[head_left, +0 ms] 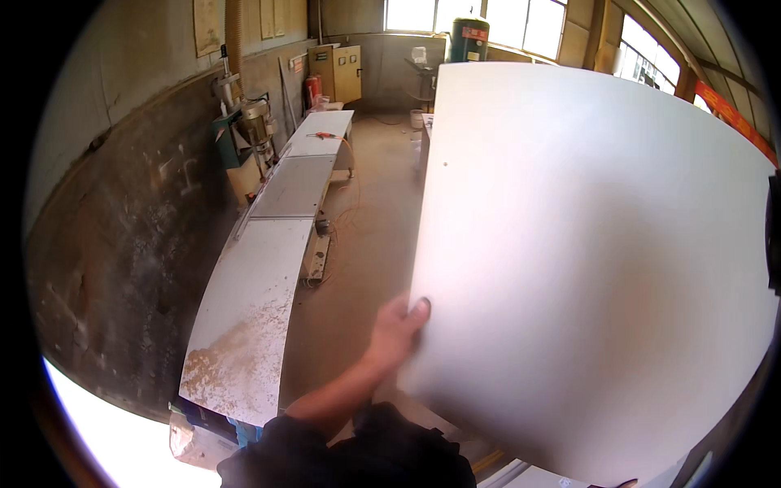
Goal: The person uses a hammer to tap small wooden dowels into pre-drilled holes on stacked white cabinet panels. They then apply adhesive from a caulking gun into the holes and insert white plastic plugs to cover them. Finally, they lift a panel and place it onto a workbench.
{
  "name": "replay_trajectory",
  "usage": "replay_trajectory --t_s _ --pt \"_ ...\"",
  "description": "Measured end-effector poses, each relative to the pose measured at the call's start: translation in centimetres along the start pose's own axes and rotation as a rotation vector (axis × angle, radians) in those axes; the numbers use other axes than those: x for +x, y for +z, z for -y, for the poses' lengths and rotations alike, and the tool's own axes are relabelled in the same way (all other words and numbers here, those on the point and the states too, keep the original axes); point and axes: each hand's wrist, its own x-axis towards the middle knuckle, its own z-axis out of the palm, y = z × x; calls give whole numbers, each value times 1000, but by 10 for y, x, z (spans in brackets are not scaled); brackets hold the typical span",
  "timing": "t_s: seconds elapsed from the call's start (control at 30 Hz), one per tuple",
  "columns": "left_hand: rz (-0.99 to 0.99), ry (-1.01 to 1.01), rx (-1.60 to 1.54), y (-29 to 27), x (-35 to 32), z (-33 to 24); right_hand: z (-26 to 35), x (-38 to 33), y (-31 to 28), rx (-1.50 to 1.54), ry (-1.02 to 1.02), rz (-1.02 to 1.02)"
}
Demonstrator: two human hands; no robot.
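Observation:
A large white panel (561,211) is held up in front of me and fills most of the right half of the view. My left hand (397,329) grips its left edge near the lower corner, thumb on the near face and the other fingers hidden behind. The panel's face is plain, with one small dark spot near its upper left. At the panel's bottom edge a tiny piece of what may be my right hand (628,484) shows; its fingers cannot be made out.
Along the left wall runs a long row of white-topped benches (277,244), with sawdust-like dirt on the near end. A red tool (325,135) with an orange cord lies on the far part. A drilling machine (256,130), yellow cabinet (347,73) and dark green tank (469,41) stand farther off.

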Motion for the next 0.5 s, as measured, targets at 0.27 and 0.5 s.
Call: replay_trajectory --t_s 0.27,0.5 --pt "-671 -156 -117 -270 50 32 208 -104 197 451 141 702" --pt "-807 -335 249 -465 72 52 323 -223 363 801 586 1552"
